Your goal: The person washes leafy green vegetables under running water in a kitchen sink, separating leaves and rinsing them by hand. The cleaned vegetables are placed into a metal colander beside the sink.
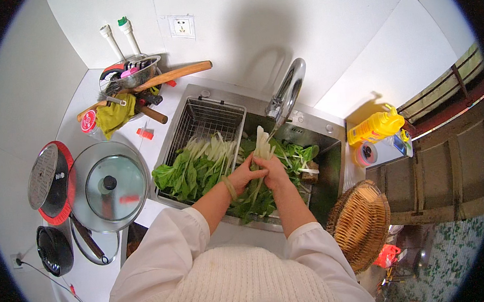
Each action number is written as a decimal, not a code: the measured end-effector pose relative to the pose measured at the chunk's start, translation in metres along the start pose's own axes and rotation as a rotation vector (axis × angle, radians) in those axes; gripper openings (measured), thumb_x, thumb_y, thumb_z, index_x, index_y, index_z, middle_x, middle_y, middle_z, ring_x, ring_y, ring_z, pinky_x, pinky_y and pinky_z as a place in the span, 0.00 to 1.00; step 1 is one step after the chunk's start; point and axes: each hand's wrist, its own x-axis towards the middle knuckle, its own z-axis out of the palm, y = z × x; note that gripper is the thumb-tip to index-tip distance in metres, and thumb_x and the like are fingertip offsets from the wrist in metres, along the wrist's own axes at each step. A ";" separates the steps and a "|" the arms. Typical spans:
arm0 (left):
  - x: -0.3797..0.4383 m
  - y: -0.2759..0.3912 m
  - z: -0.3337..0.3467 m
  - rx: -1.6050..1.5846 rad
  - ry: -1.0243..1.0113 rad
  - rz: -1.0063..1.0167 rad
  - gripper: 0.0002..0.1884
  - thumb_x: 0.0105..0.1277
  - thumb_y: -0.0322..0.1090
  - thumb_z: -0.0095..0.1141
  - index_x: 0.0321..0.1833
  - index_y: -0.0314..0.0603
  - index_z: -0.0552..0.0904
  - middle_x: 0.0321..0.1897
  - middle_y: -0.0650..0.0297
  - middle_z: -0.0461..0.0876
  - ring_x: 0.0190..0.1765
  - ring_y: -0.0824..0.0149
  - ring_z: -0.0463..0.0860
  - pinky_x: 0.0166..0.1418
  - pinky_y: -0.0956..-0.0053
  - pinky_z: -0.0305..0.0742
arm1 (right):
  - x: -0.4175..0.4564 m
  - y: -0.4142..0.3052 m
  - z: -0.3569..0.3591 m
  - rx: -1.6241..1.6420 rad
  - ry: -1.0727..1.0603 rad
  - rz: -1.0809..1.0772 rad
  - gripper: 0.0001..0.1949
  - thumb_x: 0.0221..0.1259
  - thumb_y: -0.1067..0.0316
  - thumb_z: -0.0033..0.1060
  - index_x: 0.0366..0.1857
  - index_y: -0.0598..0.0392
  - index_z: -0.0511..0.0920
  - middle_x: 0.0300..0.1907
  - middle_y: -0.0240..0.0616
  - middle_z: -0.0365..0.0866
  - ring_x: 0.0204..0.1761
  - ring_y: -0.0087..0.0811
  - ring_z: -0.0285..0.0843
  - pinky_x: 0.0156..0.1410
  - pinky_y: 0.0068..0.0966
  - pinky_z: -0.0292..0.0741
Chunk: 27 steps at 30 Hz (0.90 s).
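Over the stainless steel sink (329, 161), my left hand (243, 176) and my right hand (272, 172) are closed together around a bunch of leafy greens (262, 143). Its white stems point up toward the spout of the chrome faucet (286, 91), and its leaves hang below my hands. A bangle circles my left wrist. On the left side of the sink, a wire basket (205, 111) holds a pile of greens (188, 171) with white stems. More loose greens (292, 153) lie in the basin to the right, beside a brown block-like thing (309, 172).
Left on the counter are a glass lid (118, 185), a red-rimmed pan (68, 180), a black pot (55, 250) and a steel bowl (141, 71) among wooden-handled utensils. At right stand a yellow bottle (375, 127), a round container (366, 154) and a wicker basket (361, 227).
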 end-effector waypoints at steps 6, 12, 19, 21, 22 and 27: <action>0.016 -0.013 -0.018 0.101 -0.012 -0.076 0.36 0.46 0.33 0.67 0.60 0.43 0.64 0.55 0.62 0.68 0.58 0.65 0.65 0.62 0.69 0.57 | 0.000 0.001 -0.001 -0.094 0.000 -0.008 0.17 0.53 0.67 0.58 0.46 0.59 0.71 0.41 0.37 0.75 0.39 0.31 0.73 0.39 0.28 0.70; 0.017 -0.007 -0.012 0.085 -0.083 -0.127 0.33 0.45 0.27 0.65 0.57 0.38 0.67 0.49 0.60 0.72 0.49 0.66 0.72 0.48 0.71 0.70 | -0.001 -0.006 -0.010 -0.293 0.034 -0.068 0.17 0.52 0.66 0.59 0.45 0.59 0.72 0.40 0.36 0.75 0.39 0.29 0.73 0.41 0.28 0.69; 0.020 -0.010 -0.013 0.371 0.018 -0.027 0.22 0.48 0.27 0.63 0.47 0.35 0.72 0.33 0.63 0.77 0.32 0.69 0.77 0.35 0.73 0.73 | 0.017 -0.001 -0.026 -0.226 0.140 -0.102 0.18 0.53 0.69 0.59 0.48 0.59 0.70 0.42 0.37 0.74 0.42 0.32 0.73 0.49 0.31 0.69; 0.020 -0.011 -0.013 0.380 0.003 -0.112 0.20 0.49 0.27 0.62 0.46 0.36 0.73 0.32 0.63 0.77 0.31 0.70 0.76 0.34 0.73 0.73 | 0.023 0.003 -0.031 -0.173 0.157 -0.101 0.19 0.52 0.70 0.59 0.49 0.59 0.69 0.43 0.38 0.74 0.43 0.33 0.73 0.49 0.32 0.69; 0.020 -0.010 -0.012 0.385 -0.005 -0.154 0.19 0.50 0.28 0.62 0.45 0.37 0.73 0.31 0.63 0.76 0.31 0.70 0.76 0.34 0.73 0.72 | 0.026 0.006 -0.032 -0.126 0.169 -0.114 0.19 0.52 0.70 0.59 0.50 0.58 0.69 0.43 0.38 0.74 0.43 0.34 0.73 0.49 0.33 0.69; 0.022 -0.020 -0.015 0.319 -0.087 -0.141 0.15 0.54 0.34 0.61 0.43 0.38 0.74 0.29 0.64 0.75 0.29 0.70 0.75 0.32 0.74 0.71 | 0.018 -0.002 -0.023 0.063 0.047 -0.071 0.18 0.53 0.72 0.59 0.49 0.58 0.69 0.41 0.38 0.74 0.42 0.34 0.73 0.48 0.34 0.70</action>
